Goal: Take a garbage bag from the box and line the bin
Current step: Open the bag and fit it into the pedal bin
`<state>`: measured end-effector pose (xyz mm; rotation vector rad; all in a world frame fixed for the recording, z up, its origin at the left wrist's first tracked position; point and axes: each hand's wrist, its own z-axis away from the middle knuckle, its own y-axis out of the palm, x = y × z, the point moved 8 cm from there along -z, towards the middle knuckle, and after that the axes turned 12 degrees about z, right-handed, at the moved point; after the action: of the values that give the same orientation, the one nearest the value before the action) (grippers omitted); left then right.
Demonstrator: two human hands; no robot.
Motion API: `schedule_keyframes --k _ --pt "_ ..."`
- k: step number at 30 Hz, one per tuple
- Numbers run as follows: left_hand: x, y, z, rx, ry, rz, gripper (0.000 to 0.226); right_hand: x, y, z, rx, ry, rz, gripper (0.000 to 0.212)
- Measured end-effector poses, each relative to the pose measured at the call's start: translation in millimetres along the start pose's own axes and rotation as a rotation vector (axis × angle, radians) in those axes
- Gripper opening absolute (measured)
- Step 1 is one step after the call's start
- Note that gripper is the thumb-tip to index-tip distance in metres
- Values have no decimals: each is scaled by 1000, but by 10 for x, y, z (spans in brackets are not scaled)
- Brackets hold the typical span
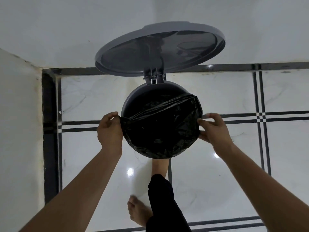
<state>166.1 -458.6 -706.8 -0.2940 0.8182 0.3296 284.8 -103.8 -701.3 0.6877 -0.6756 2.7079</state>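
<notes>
While the lid (pixel 159 52) stands open, the black garbage bag (pixel 160 128) sits in the grey bin (pixel 133 101), its mouth folded over the near and right rim, far-left rim bare. Left hand (pixel 109 129) pinches the bag edge at the left rim, right hand (pixel 213 128) grips it opposite. Risk: pulling too hard tears the film or pops the folded side off.

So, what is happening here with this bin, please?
A person is lining a grey pedal bin with a black garbage bag. The lid stands open, and one foot reaches under the front of the bin, probably on the pedal. The left hand and the right hand each pinch the bag's edge at opposite sides. The bag covers the near and right rim; the far left rim is still bare.
</notes>
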Motion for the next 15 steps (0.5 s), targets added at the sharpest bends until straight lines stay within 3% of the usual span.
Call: schedule_keyframes --k 5,8,11,15 --pt "-205 50 260 166 290 -260 47 430 -11 -120 -79 -225 558 24" --pt "-186 49 315 343 480 -429 66 626 -44 -178 -111 -262 739 28" --pt "-244 70 241 364 559 -507 45 753 -34 -232 -123 -306 826 32" --pt "-486 204 61 223 469 -435 12 894 -51 -268 -95 -278 839 58"
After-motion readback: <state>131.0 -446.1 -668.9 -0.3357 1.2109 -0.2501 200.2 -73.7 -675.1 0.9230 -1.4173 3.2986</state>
